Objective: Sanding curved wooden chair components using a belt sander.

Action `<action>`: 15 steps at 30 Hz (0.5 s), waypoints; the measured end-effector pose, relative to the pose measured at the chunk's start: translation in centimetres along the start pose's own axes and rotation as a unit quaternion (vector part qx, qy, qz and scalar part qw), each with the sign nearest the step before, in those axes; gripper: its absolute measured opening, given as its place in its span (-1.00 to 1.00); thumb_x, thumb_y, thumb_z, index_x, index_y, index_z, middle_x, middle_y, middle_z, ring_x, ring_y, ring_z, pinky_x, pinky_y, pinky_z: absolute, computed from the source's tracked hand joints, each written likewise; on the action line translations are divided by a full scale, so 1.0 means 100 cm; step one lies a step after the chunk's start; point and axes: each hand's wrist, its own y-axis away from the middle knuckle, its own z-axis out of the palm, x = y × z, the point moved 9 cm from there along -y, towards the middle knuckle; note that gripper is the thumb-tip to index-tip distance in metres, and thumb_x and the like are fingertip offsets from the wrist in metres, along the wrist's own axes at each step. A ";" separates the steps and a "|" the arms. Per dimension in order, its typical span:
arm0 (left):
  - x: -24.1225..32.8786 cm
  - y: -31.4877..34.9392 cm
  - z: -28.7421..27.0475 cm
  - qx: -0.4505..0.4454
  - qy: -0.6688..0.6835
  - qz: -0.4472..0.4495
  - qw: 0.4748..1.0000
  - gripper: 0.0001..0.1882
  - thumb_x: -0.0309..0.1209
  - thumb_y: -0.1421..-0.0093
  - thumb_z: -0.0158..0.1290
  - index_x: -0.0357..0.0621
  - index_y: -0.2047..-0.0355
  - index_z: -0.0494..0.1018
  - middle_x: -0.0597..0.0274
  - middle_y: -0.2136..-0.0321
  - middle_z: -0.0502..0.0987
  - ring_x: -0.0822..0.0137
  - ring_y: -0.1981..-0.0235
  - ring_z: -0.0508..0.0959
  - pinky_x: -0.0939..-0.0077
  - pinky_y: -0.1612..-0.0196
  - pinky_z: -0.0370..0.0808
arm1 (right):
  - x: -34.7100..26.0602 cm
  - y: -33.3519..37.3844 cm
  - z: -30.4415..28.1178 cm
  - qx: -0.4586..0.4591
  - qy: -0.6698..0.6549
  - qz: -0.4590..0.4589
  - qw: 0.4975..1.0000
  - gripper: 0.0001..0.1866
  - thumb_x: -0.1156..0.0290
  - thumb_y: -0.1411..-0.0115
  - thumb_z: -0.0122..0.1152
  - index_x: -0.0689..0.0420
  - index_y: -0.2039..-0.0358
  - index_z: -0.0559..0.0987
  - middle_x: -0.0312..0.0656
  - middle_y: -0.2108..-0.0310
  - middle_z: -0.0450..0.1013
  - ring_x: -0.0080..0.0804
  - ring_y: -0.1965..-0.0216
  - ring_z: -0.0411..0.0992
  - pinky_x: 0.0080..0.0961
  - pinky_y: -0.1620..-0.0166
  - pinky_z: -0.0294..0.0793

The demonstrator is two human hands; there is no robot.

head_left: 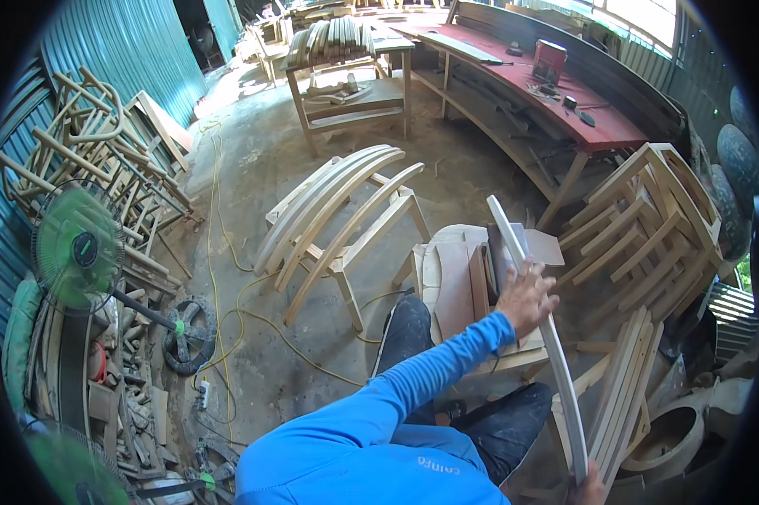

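A long, slightly curved wooden slat (562, 374) runs from the wooden workbench to the lower right of my body. My left hand (527, 299) lies over its upper part, fingers loosely curled across it and somewhat apart. At the lower end my right hand (590, 486) grips the slat close to the picture's edge; part of that hand is cut off. Under the slat's upper end sits a low bench (451, 290) with pale boards and upright wooden blocks.
Several curved slats (346, 206) rest on a wooden stand ahead. Stacked frames (649, 219) and straight slats (628, 396) stand at the right. A green fan (80, 240) is at the left; a yellow cord (270, 332) crosses the floor. A red-topped table (556, 93) stands behind.
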 end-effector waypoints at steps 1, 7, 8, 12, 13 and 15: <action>-0.022 -0.015 0.000 -0.008 -0.011 -0.042 0.999 -0.34 0.15 -0.43 -0.24 -0.03 -0.28 0.39 -0.11 -0.43 0.12 -0.17 -0.53 -0.13 -0.29 -0.49 -0.29 | 0.002 -0.022 0.011 -0.003 -0.062 0.005 0.998 -0.51 0.23 -0.27 0.27 0.08 -0.16 0.42 0.07 0.30 0.55 0.18 0.36 0.54 0.01 0.36 0.52; -0.063 -0.033 0.009 -0.059 -0.016 -0.097 0.993 -0.23 0.23 -0.41 -0.22 0.02 -0.43 0.21 -0.06 -0.50 0.00 -0.16 -0.54 -0.19 -0.34 -0.47 -0.28 | -0.113 -0.230 -0.023 -0.069 -0.119 -0.014 0.990 -0.58 0.38 -0.23 0.26 0.07 -0.06 0.37 0.15 0.28 0.53 0.34 0.23 0.51 0.13 0.20 0.52; -0.070 -0.021 0.004 -0.019 0.000 -0.093 0.996 -0.27 0.16 -0.39 -0.10 0.03 -0.41 0.25 -0.07 -0.47 0.06 -0.17 -0.53 -0.12 -0.40 -0.45 -0.19 | -0.135 -0.272 -0.019 -0.065 -0.147 -0.059 0.985 -0.60 0.35 -0.26 0.21 0.08 -0.07 0.37 0.14 0.27 0.54 0.32 0.22 0.51 0.14 0.17 0.52; -0.084 0.034 -0.015 0.118 0.044 -0.127 0.984 -0.35 0.13 -0.42 -0.11 0.00 -0.33 0.34 -0.13 -0.41 0.17 -0.15 -0.50 -0.01 -0.29 -0.43 -0.11 | -0.200 -0.430 0.023 -0.035 -0.049 -0.130 0.990 -0.66 0.27 -0.30 0.06 0.16 0.00 0.33 0.20 0.31 0.58 0.20 0.24 0.58 0.05 0.12 0.58; -0.081 0.040 -0.015 0.106 0.079 -0.124 0.983 -0.35 0.12 -0.41 -0.11 -0.03 -0.33 0.33 -0.18 -0.41 0.14 -0.18 -0.49 -0.05 -0.35 -0.44 -0.19 | -0.200 -0.469 0.046 -0.046 -0.026 -0.122 0.991 -0.69 0.28 -0.32 0.00 0.17 0.01 0.35 0.20 0.29 0.60 0.19 0.22 0.60 0.04 0.11 0.58; -0.088 0.053 -0.021 0.115 0.089 -0.129 0.981 -0.35 0.12 -0.42 -0.12 -0.03 -0.32 0.33 -0.18 -0.40 0.14 -0.19 -0.49 -0.04 -0.34 -0.44 -0.20 | -0.243 -0.520 0.051 -0.063 0.008 -0.112 0.992 -0.67 0.30 -0.35 -0.05 0.19 -0.05 0.38 0.23 0.23 0.61 0.18 0.18 0.61 0.04 0.09 0.58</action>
